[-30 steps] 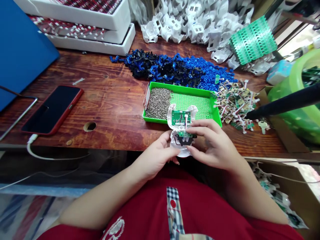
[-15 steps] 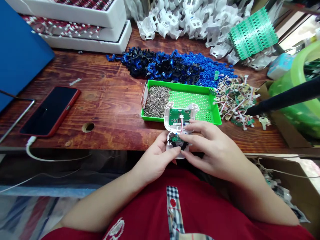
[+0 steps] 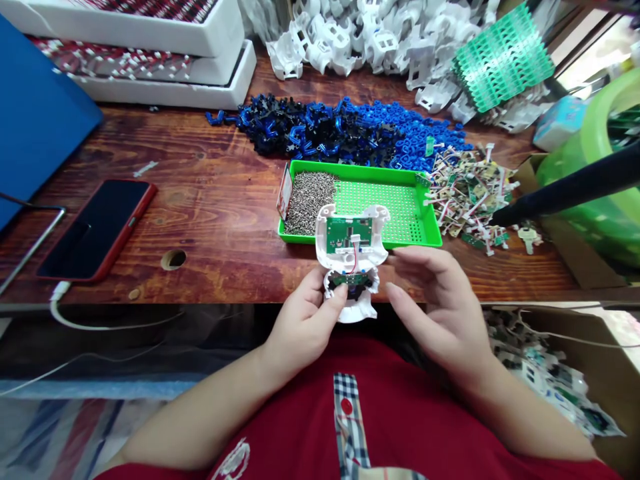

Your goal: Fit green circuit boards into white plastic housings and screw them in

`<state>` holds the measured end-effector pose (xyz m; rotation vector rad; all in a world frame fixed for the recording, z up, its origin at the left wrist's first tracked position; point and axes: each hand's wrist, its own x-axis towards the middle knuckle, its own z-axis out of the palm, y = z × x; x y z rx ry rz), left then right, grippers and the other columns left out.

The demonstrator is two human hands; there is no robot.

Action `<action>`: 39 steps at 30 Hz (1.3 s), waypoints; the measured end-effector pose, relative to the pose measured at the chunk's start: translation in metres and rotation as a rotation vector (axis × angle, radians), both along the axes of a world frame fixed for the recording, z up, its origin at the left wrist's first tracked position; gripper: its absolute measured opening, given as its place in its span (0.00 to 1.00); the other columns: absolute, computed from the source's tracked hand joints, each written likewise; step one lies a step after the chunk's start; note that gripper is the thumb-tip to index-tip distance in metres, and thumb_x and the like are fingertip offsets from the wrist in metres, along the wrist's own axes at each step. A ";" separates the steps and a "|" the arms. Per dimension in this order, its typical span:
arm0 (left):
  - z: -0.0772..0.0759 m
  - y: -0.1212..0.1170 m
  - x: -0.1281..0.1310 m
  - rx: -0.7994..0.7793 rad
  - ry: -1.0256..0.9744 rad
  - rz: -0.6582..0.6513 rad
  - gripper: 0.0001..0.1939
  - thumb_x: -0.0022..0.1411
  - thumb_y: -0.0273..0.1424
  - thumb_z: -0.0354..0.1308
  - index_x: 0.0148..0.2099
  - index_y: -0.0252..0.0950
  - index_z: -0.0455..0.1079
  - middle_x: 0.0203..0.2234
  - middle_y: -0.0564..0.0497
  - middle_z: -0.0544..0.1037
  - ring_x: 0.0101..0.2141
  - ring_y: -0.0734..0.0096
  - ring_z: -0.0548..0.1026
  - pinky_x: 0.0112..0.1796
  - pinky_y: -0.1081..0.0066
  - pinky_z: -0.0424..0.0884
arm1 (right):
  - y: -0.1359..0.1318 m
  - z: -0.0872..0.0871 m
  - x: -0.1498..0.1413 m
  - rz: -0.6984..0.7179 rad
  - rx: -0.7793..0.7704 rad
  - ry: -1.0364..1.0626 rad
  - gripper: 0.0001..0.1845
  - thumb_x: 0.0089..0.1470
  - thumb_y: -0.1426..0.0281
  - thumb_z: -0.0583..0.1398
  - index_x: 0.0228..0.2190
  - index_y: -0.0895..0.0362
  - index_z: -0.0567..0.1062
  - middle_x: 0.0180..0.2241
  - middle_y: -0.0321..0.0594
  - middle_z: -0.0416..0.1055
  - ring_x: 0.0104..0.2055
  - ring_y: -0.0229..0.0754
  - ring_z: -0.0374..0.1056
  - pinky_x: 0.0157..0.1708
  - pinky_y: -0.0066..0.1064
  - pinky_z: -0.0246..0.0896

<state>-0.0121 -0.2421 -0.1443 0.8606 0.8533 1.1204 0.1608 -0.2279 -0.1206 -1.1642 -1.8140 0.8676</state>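
My left hand (image 3: 310,317) grips the lower half of an opened white plastic housing (image 3: 361,311), its thumb lying over the black and green parts inside. The upper half, a white shell with a green circuit board (image 3: 345,233) in it, tips back over the near edge of a green tray (image 3: 430,230). A thin red and white wire (image 3: 355,257) runs from the board down to the lower half. My right hand (image 3: 437,307) is just right of the housing, apart from it, with fingers spread and nothing in them. Small metal screws (image 3: 311,200) fill the tray's left part.
Behind the tray lie black and blue plastic parts (image 3: 320,127). Wired small boards (image 3: 473,193) are heaped to its right. White shells (image 3: 370,40) pile up at the back. A phone (image 3: 97,230) is on the left, and a black rod (image 3: 565,190) juts in from the right.
My right hand has let go of the housing and moved right, its fingers opening. My left hand keeps hold, and the housing has shifted slightly left, uncovering more of its inside.
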 end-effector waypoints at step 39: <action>0.005 -0.004 -0.004 0.105 0.331 0.029 0.16 0.60 0.27 0.53 0.51 0.40 0.65 0.47 0.50 0.73 0.46 0.66 0.72 0.48 0.70 0.66 | 0.001 -0.019 -0.022 0.089 -0.520 0.478 0.06 0.52 0.73 0.57 0.35 0.54 0.68 0.31 0.34 0.66 0.33 0.35 0.63 0.35 0.27 0.60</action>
